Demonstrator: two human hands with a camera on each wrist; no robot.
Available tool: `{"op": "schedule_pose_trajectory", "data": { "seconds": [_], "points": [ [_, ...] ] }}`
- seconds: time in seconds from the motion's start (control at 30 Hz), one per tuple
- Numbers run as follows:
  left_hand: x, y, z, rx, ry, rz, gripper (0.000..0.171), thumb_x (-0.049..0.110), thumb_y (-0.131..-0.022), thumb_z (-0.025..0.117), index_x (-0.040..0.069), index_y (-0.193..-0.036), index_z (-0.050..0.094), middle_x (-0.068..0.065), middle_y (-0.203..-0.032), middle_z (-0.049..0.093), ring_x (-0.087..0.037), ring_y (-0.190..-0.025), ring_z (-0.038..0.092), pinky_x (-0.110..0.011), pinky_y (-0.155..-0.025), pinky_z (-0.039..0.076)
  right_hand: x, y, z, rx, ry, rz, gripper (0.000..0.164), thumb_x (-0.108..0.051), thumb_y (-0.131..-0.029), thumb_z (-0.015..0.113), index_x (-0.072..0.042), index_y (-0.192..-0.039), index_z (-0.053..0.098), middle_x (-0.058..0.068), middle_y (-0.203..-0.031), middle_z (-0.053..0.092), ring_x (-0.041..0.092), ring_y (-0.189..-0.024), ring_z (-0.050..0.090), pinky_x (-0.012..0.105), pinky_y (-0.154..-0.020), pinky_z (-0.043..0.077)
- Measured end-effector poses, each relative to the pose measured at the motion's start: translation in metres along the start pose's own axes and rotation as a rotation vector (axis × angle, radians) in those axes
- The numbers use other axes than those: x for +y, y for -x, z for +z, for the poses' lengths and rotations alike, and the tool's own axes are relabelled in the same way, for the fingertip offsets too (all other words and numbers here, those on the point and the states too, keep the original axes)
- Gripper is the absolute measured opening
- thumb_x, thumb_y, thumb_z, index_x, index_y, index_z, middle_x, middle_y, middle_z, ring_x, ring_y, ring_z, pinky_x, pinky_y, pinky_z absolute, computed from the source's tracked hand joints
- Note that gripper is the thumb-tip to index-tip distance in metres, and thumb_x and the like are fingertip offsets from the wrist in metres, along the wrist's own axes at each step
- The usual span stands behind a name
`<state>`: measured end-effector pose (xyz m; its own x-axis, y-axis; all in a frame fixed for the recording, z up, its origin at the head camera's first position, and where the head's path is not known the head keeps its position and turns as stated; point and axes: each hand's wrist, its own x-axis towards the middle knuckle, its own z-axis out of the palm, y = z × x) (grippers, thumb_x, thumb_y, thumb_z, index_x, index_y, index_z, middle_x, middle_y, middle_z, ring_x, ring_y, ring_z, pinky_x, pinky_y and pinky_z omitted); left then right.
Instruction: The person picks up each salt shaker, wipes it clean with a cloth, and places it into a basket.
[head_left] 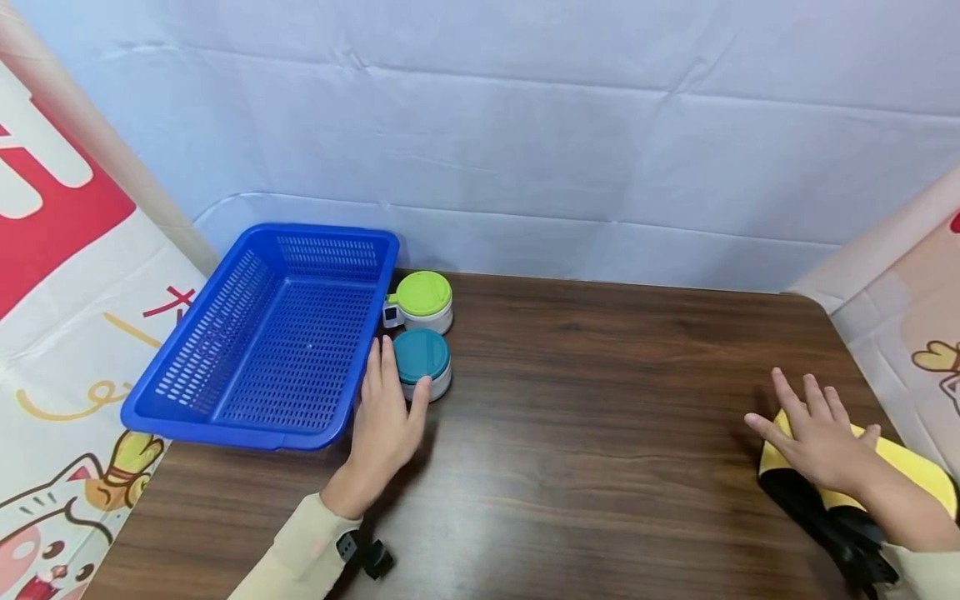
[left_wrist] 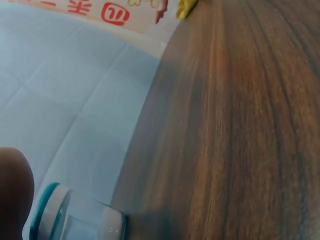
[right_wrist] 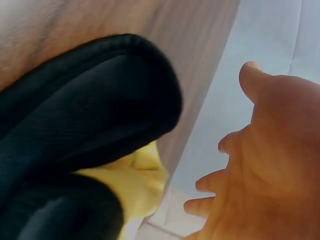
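Note:
My left hand (head_left: 386,425) lies between the basket and a small clear jar with a teal lid (head_left: 422,354), its fingers straight, the thumb near the jar's side. In the left wrist view that jar (left_wrist: 75,215) shows at the bottom beside a blurred thumb (left_wrist: 14,195). A second jar with a lime-green lid (head_left: 424,293) stands just behind. At the far right my right hand (head_left: 821,442) is spread over a yellow-and-black fabric item (head_left: 918,467). Seen from the right wrist, that hand (right_wrist: 285,160) has its fingers extended beside the item's black rounded part (right_wrist: 100,100).
A blue perforated basket (head_left: 225,433) stands at the left of the brown wooden table (head_left: 600,433), with nothing inside it. A small white tag-like piece (head_left: 392,315) sits between basket and green-lidded jar. Pale cloth (head_left: 525,150) hangs behind; printed sheets flank both sides.

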<state>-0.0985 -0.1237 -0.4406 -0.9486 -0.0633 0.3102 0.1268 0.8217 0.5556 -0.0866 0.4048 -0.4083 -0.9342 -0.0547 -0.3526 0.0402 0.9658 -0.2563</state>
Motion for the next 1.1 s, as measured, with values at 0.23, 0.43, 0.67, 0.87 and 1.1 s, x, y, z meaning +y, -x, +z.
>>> {"op": "schedule_pose_trajectory", "data": {
  "seconds": [0.23, 0.43, 0.67, 0.87, 1.1],
  "points": [
    [-0.008, -0.003, 0.008, 0.015, 0.117, -0.072, 0.071, 0.044, -0.097, 0.039, 0.003, -0.148, 0.012, -0.021, -0.151, 0.017, -0.033, -0.138, 0.02, -0.053, -0.107, 0.024, 0.018, -0.001, 0.011, -0.051, -0.028, 0.049, 0.094, -0.062, -0.093, 0.031, -0.001, -0.141, -0.022, 0.047, -0.134, -0.017, 0.064, -0.121, -0.014, 0.085, -0.07, -0.003],
    [-0.013, -0.003, 0.013, 0.057, 0.197, -0.103, 0.07, 0.042, -0.098, 0.037, 0.005, -0.149, 0.006, -0.017, -0.153, 0.014, -0.028, -0.14, 0.016, -0.047, -0.111, 0.019, 0.024, -0.002, 0.022, -0.017, -0.02, 0.076, 0.104, -0.064, -0.09, 0.035, 0.009, -0.137, -0.023, 0.048, -0.132, -0.022, 0.062, -0.121, -0.019, 0.081, -0.08, 0.002],
    [-0.016, -0.003, 0.017, 0.081, 0.222, -0.114, 0.067, 0.041, -0.098, 0.037, 0.006, -0.149, 0.009, -0.018, -0.152, 0.017, -0.028, -0.139, 0.019, -0.048, -0.11, 0.02, 0.031, 0.0, 0.031, 0.151, 0.006, 0.108, 0.123, -0.064, -0.084, 0.05, 0.026, -0.126, -0.021, 0.057, -0.123, -0.02, 0.068, -0.116, -0.018, 0.07, -0.097, -0.006],
    [-0.017, -0.002, 0.019, 0.097, 0.254, -0.115, 0.061, 0.038, -0.099, 0.036, 0.006, -0.147, 0.017, -0.018, -0.148, 0.026, -0.028, -0.136, 0.026, -0.047, -0.108, 0.024, 0.033, 0.0, 0.037, 0.168, 0.009, 0.105, 0.121, -0.063, -0.084, 0.05, 0.031, -0.124, -0.015, 0.059, -0.124, -0.011, 0.069, -0.117, -0.012, 0.068, -0.099, -0.007],
    [-0.02, -0.003, 0.021, 0.114, 0.287, -0.107, 0.054, 0.035, -0.101, 0.033, 0.004, -0.144, 0.023, -0.02, -0.143, 0.034, -0.03, -0.132, 0.033, -0.047, -0.106, 0.027, 0.033, 0.001, 0.035, 0.167, -0.015, 0.08, 0.109, -0.053, -0.09, 0.048, 0.032, -0.126, -0.01, 0.059, -0.123, -0.004, 0.07, -0.118, -0.008, 0.069, -0.099, -0.002]
  ]
}}
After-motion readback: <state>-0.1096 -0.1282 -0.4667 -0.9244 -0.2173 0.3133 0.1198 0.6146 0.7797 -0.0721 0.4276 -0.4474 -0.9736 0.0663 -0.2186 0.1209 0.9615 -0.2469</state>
